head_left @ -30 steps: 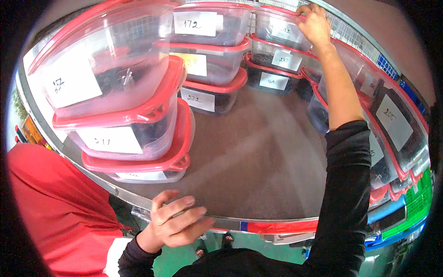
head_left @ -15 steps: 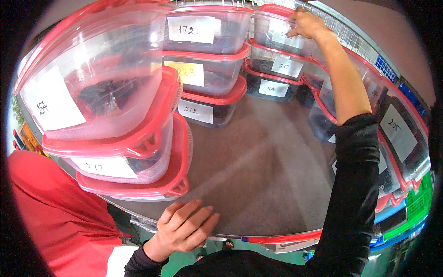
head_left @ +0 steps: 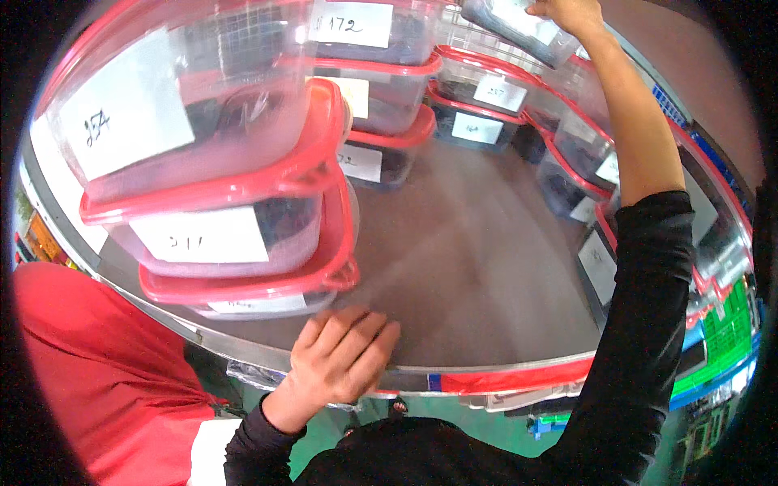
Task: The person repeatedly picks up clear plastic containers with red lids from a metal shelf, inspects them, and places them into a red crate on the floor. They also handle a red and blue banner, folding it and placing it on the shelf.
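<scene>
In my right hand (head_left: 571,14) is a clear plastic box (head_left: 539,47), gripped at its far side and held tilted above the back stack. Its top is cut off by the picture's upper edge. Below it stands a clear box (head_left: 486,87) with a red lid, set on another labelled box (head_left: 474,127). My left hand (head_left: 344,356) rests at the table's near edge, fingers loosely bent and holding nothing. Just beyond it is the lowest box (head_left: 243,285) of the left stack, its red lid under a box with dark contents (head_left: 279,239).
A large box (head_left: 203,121) tops the left stack. Another stack (head_left: 369,81) stands behind it. More red-lidded boxes (head_left: 567,174) line the right side of the brown table (head_left: 462,267). A person in red (head_left: 89,364) is at the left; green crates (head_left: 721,332) are at the right.
My right hand has lifted the top box off the back stack and tilted it, exposing the red lid below. My left hand stays by the near table edge. The view has shifted.
</scene>
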Action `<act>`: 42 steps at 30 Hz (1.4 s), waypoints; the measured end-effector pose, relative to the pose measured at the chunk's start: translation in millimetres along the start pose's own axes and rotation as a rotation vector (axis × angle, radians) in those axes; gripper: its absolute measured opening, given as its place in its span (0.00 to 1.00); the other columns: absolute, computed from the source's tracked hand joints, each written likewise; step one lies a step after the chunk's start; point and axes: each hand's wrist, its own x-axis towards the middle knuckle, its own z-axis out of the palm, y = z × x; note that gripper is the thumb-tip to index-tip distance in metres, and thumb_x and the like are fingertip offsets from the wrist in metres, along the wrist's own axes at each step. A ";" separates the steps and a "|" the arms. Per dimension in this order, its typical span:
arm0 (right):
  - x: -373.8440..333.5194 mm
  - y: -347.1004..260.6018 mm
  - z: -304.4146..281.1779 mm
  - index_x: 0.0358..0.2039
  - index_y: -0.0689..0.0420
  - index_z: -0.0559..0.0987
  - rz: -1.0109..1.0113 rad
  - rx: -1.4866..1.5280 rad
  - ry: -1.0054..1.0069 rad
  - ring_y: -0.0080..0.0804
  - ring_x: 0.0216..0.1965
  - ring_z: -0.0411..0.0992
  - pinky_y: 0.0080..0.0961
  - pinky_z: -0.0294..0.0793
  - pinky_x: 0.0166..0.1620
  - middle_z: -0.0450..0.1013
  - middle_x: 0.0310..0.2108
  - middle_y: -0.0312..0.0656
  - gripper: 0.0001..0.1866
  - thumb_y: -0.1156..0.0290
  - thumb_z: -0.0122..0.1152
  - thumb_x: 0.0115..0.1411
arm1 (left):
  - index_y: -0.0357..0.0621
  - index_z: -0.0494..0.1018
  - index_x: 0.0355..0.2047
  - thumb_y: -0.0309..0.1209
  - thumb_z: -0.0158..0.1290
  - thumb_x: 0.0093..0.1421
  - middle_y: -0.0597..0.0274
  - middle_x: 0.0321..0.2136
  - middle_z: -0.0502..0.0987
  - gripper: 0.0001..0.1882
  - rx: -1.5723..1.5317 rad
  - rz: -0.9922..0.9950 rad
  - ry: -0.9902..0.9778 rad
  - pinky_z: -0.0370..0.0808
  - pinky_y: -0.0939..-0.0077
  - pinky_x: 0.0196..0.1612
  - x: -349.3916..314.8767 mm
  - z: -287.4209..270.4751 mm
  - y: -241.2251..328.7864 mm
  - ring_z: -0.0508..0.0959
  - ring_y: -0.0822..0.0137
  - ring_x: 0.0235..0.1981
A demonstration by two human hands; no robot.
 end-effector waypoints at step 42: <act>-249.3 -43.1 -164.9 0.33 0.62 0.78 -0.344 0.368 -0.059 0.43 0.39 0.73 0.32 0.74 0.38 0.70 0.42 0.50 0.17 0.88 0.53 0.40 | 0.41 0.20 0.63 0.26 0.67 0.42 0.32 0.61 0.48 0.67 -0.770 -0.482 -0.198 0.58 0.60 0.61 53.4 15.4 14.9 0.58 0.46 0.61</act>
